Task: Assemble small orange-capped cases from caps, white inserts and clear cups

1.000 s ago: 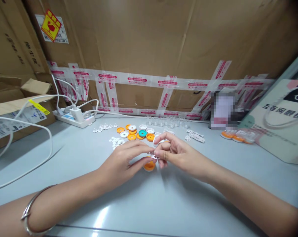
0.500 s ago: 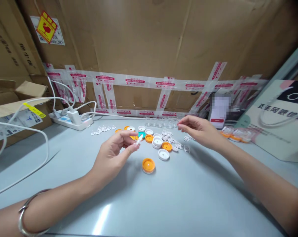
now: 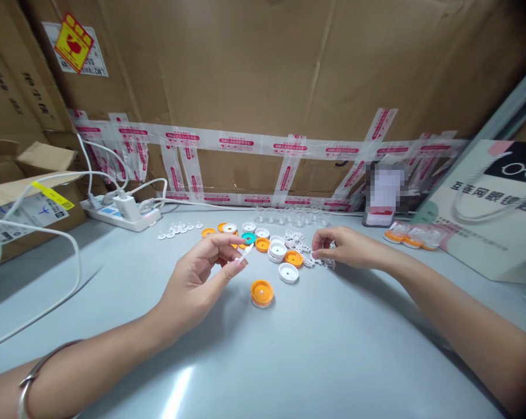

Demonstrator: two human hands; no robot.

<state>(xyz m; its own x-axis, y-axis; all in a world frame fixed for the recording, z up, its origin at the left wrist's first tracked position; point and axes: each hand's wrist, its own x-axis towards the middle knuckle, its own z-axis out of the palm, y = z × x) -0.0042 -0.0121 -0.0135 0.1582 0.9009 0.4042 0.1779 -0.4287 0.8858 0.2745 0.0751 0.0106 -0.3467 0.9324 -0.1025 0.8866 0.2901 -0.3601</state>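
Note:
Between the thumb and fingers of my left hand (image 3: 202,273) is a small white plastic piece (image 3: 247,251), tilted up to a narrow end. My right hand (image 3: 348,247) reaches over a pile of small white openwork pieces (image 3: 295,240), fingers curled in a pinch; what lies at its fingertips is hidden. Below and between the hands, an orange round cap (image 3: 262,291) with a small centre hole sits on the table. Behind it cluster white round caps (image 3: 288,273), orange caps (image 3: 294,259) and a teal disc (image 3: 248,238), partly behind my left fingers.
Small white stemmed discs (image 3: 180,228) stand at back left, and clear round pieces (image 3: 289,219) line the back. A power strip (image 3: 127,215) with white cables lies left. A phone (image 3: 380,195), several wrapped orange pieces (image 3: 411,235) and a paper bag (image 3: 472,233) stand right.
My right hand has come down from near the clear pieces to the white openwork pile, its fingers curling in. My left hand keeps its hold on the white piece. The view has shifted slightly.

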